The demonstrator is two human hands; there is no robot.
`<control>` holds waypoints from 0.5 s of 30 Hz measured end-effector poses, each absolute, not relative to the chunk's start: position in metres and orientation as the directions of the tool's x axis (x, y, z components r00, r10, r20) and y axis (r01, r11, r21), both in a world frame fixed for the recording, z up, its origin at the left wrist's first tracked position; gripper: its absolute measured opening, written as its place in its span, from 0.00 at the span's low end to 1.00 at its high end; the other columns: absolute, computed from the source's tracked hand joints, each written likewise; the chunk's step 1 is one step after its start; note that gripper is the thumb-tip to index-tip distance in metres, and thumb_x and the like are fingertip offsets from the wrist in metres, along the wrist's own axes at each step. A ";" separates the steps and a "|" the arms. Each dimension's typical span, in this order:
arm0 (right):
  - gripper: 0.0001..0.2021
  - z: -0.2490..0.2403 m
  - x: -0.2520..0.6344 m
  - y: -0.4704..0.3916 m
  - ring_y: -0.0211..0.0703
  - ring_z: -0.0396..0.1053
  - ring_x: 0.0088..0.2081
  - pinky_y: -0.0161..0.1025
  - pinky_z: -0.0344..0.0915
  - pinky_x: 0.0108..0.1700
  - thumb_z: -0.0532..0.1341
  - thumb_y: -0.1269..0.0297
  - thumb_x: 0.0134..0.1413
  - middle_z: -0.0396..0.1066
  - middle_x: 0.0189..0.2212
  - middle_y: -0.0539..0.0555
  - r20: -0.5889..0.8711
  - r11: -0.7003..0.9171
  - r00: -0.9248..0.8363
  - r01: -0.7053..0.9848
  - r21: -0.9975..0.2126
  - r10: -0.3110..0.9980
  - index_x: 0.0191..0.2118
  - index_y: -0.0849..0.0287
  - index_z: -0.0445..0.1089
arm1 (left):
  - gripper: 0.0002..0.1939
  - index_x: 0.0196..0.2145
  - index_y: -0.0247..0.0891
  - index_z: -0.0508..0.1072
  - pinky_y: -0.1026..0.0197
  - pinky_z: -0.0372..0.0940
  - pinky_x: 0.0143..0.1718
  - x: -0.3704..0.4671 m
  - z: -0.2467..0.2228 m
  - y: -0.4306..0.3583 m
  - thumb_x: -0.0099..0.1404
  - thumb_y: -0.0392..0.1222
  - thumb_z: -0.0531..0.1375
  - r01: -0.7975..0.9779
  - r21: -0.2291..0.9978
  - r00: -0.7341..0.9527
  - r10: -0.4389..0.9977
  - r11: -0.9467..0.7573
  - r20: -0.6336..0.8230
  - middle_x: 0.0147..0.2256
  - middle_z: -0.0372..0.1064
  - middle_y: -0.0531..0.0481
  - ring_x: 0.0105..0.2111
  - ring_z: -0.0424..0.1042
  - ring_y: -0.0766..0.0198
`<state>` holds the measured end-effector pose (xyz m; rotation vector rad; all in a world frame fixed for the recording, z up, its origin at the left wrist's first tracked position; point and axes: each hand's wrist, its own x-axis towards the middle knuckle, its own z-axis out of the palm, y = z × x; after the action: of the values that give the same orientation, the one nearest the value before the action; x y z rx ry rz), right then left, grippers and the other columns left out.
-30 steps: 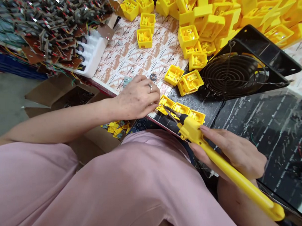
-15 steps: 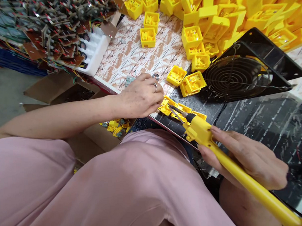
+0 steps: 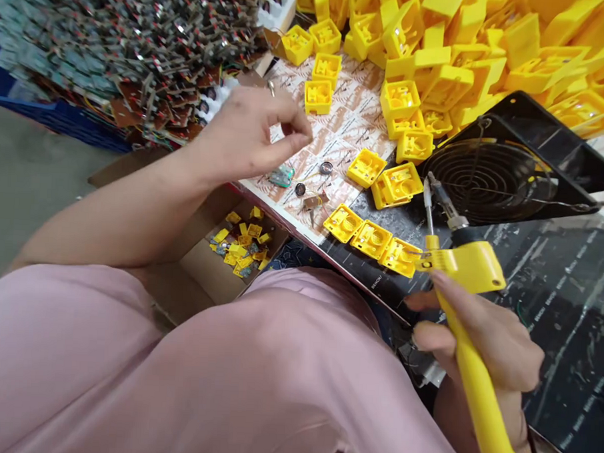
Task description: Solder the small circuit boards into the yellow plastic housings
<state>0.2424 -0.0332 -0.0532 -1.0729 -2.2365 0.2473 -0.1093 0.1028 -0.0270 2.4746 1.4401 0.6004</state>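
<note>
My right hand (image 3: 497, 335) grips a yellow soldering gun (image 3: 476, 374). Its metal tip (image 3: 443, 199) and the thin feed tube beside it point up toward the fan. Left of the gun, a row of small yellow plastic housings (image 3: 371, 239) lies along the table's front edge. My left hand (image 3: 259, 131) is raised over the patterned part of the table, thumb and forefinger curled together with nothing visible between them. Below and right of it lie a green circuit piece (image 3: 283, 176), a small black disc (image 3: 300, 189), a round metal-rimmed part (image 3: 326, 168) and a brown board (image 3: 316, 201).
A black fan with a wire grille (image 3: 485, 161) stands right of centre. Yellow housings (image 3: 453, 86) are heaped behind it. Wired circuit boards (image 3: 154, 53) are piled at the upper left. A cardboard box (image 3: 205, 262) below the table edge holds yellow and green pieces.
My left hand has left the front housing and moved up and left, uncovering small parts. My right hand has swung the soldering gun away from the row, its tip now turned upward.
</note>
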 end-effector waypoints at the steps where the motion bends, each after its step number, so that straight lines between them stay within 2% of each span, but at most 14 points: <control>1: 0.20 -0.051 0.241 -0.032 0.41 0.74 0.25 0.39 0.68 0.28 0.63 0.62 0.67 0.75 0.26 0.48 0.459 0.678 -0.508 0.629 -0.380 0.729 0.63 0.53 0.68 | 0.17 0.40 0.36 0.80 0.54 0.66 0.47 -0.116 -0.028 0.106 0.68 0.47 0.54 0.805 0.319 0.477 0.866 -0.500 0.154 0.37 0.78 0.44 0.39 0.74 0.57; 4: 0.12 -0.050 0.236 -0.025 0.37 0.70 0.22 0.37 0.65 0.28 0.66 0.70 0.63 0.73 0.25 0.46 0.482 0.726 -0.566 0.638 -0.257 0.669 0.51 0.54 0.73 | 0.18 0.45 0.39 0.80 0.49 0.65 0.52 -0.125 -0.036 0.109 0.67 0.47 0.54 0.825 0.146 0.560 0.825 -0.546 -0.079 0.45 0.78 0.45 0.44 0.73 0.53; 6: 0.10 -0.054 0.230 -0.016 0.38 0.71 0.25 0.38 0.67 0.32 0.67 0.68 0.63 0.72 0.26 0.47 0.498 0.726 -0.575 0.663 -0.180 0.649 0.49 0.55 0.72 | 0.19 0.47 0.39 0.78 0.49 0.64 0.54 -0.123 -0.041 0.105 0.66 0.49 0.56 0.850 0.044 0.527 0.843 -0.525 -0.113 0.48 0.77 0.44 0.48 0.72 0.52; 10: 0.14 -0.064 0.219 0.001 0.46 0.75 0.34 0.48 0.71 0.50 0.66 0.59 0.64 0.73 0.31 0.51 0.479 0.740 -0.624 0.667 -0.083 0.617 0.51 0.56 0.68 | 0.22 0.45 0.36 0.77 0.46 0.64 0.54 -0.119 -0.044 0.096 0.65 0.57 0.60 0.903 -0.146 0.381 0.911 -0.403 -0.161 0.45 0.76 0.40 0.51 0.70 0.46; 12: 0.13 -0.067 0.215 0.006 0.46 0.74 0.35 0.51 0.70 0.54 0.64 0.60 0.66 0.73 0.32 0.51 0.450 0.735 -0.640 0.675 -0.057 0.623 0.51 0.57 0.66 | 0.24 0.44 0.36 0.76 0.47 0.66 0.51 -0.121 -0.047 0.094 0.66 0.59 0.59 0.933 -0.125 0.307 0.926 -0.339 -0.218 0.43 0.75 0.40 0.50 0.71 0.45; 15: 0.10 -0.073 0.205 0.008 0.42 0.72 0.32 0.50 0.70 0.56 0.62 0.64 0.68 0.70 0.30 0.49 0.440 0.729 -0.642 0.683 -0.044 0.628 0.52 0.58 0.66 | 0.23 0.47 0.35 0.74 0.51 0.66 0.47 -0.128 -0.054 0.093 0.65 0.57 0.57 0.969 0.060 0.249 0.934 -0.242 -0.257 0.44 0.75 0.41 0.47 0.72 0.48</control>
<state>0.2049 0.0082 -0.0732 -1.0035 -2.5026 -0.1743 -0.1276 0.0928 -0.0545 2.3113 1.7908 -0.2485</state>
